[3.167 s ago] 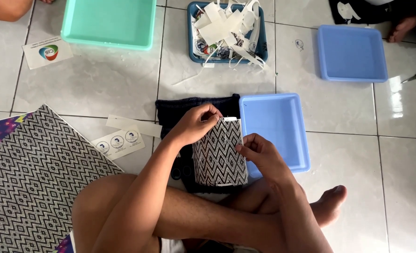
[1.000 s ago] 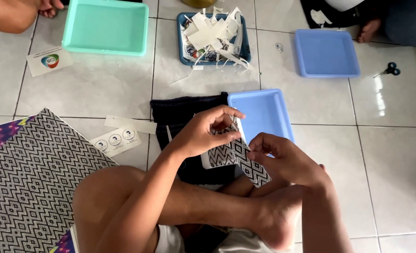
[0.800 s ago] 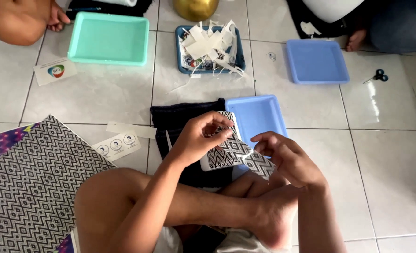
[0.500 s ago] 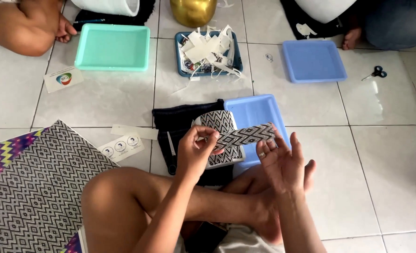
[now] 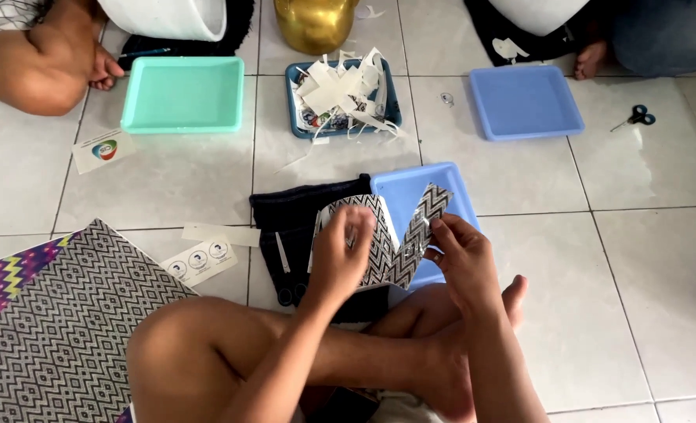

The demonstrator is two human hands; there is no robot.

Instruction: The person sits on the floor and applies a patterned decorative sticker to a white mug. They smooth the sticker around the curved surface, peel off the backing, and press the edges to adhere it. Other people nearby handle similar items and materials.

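Black-and-white zigzag paper sheet [image 5: 58,321] lies on the floor at far left, a sticker strip [image 5: 200,260] just beside it. The left hand [image 5: 340,262] pinches one flap of a folded zigzag paper piece [image 5: 391,243]; the right hand [image 5: 461,258] pinches the other flap, held over a dark cloth [image 5: 293,227] and blue tray [image 5: 422,192].

glossy patterned paper sheet [image 5: 395,243], plastic tray [image 5: 422,196]

1 head-worn view, looking steeply down, close over lap and tiled floor [image 5: 661,235]
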